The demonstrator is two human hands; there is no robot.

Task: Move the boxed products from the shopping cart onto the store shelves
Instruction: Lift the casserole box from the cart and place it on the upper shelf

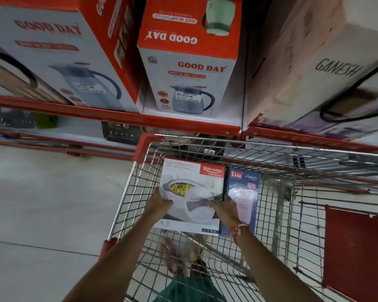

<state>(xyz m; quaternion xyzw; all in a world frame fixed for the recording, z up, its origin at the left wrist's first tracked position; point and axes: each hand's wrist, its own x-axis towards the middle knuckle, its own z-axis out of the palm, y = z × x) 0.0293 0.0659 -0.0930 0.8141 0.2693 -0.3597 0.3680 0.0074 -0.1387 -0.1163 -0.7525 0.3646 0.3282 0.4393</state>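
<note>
**Head view: both hands on the casserole box in the cart**

Head camera looks down two bare forearms into the wire cart. Feet show through the mesh below.

The left hand is closed over the left edge of the white casserole box, fingers curled onto its printed face. The right hand grips the right edge the same way, a red thread at the wrist. So the box is held from both sides, inside the cart near its front. Whether it rests on the mesh or is already raised, I cannot tell.

Touching its right side stands a narrow dark blue bottle box, upright, with no hand on it.

The casserole box looks like stiff, glossy card, so it may be a little slippery. Its contents are probably moderately heavy and could rattle or crack if dropped. Holding opposite edges, with fingers wrapped under, seems the safest grip.

Beyond the cart's front rim runs the red shelf edge. On it stand red-and-white kettle boxes, with a pale carton to the right.

Thumbs and the box's underside are hidden. The lower shelf is dark and blurred, and free shelf space is hard to judge from here.
</note>
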